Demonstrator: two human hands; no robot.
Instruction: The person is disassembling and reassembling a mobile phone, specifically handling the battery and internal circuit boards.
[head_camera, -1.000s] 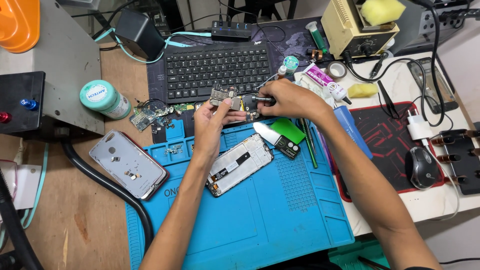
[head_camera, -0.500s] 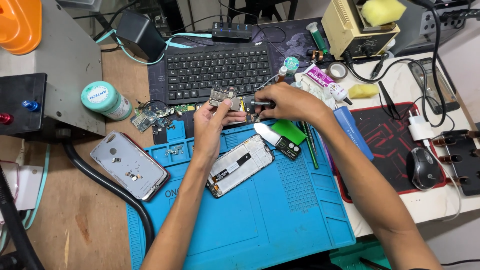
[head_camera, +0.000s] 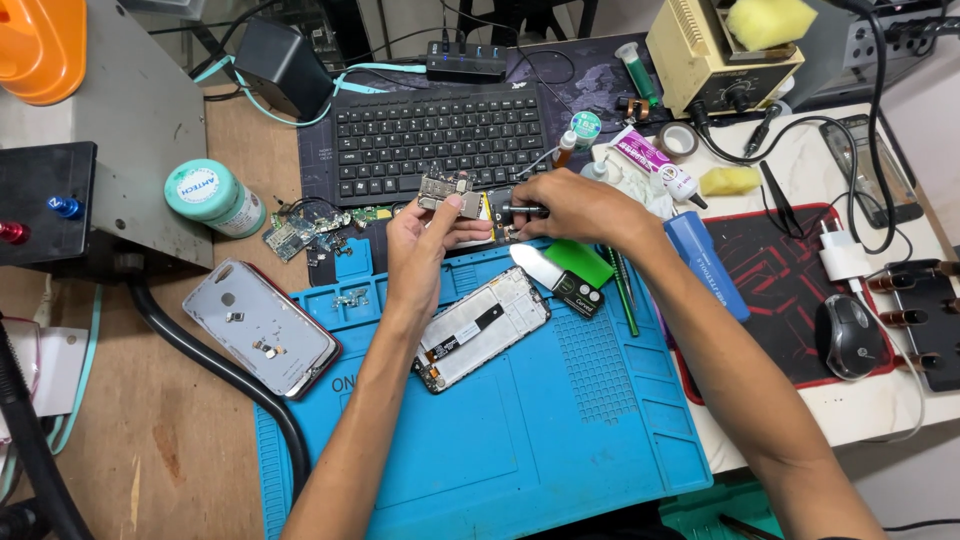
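Observation:
My left hand (head_camera: 425, 240) holds a small phone circuit board (head_camera: 447, 193) pinched between thumb and fingers above the top edge of the blue work mat (head_camera: 520, 420). My right hand (head_camera: 578, 208) grips a thin dark-handled tool (head_camera: 520, 211) whose tip points left at the board. Just below the hands, an opened phone frame (head_camera: 482, 327) lies face down on the mat. A phone back cover (head_camera: 262, 326) rests at the mat's left edge.
A black keyboard (head_camera: 435, 135) lies behind the hands, with loose circuit boards (head_camera: 300, 232) and a teal-capped jar (head_camera: 212, 198) to the left. At the right are a blue tube (head_camera: 708, 265), a red mouse pad (head_camera: 790, 290) with a mouse (head_camera: 851, 336), and a soldering station (head_camera: 720, 60). A black hose (head_camera: 215, 365) crosses at left.
Both hands keep their hold on the board and the tool, shifting only slightly at the same spot above the mat's top edge.

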